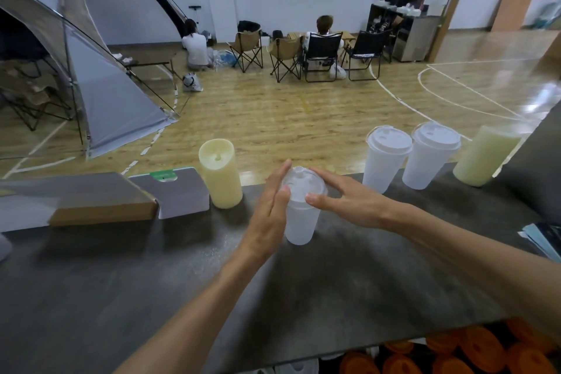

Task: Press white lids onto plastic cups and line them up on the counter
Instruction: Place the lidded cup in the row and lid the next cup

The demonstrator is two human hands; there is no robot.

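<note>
Counter point(349, 276), dark stone-look slab, nearest and largest item; both forearms reach across it. Two pale cylindrical lamps or candles: one left of centre point(221, 173), one at far right point(482, 158), the latter beside the finished row. Two lidded cups point(387, 158) point(432, 155), upright, side by side near the counter's far edge. Cardboard box point(100, 200) and grey scale-like slab point(179, 191) at left. Plastic cup point(302, 222), frosted, centre, white lid point(303, 184) resting on its rim. Left hand point(268, 215), fingers straight, flat against the cup's left side; right hand point(349, 202), fingers extended, thumb and fingertips on the lid's edge. Risks, as judged: uneven pressing may leave one side unseated; the light, empty-looking cup may tip or slide under lopsided force.
</note>
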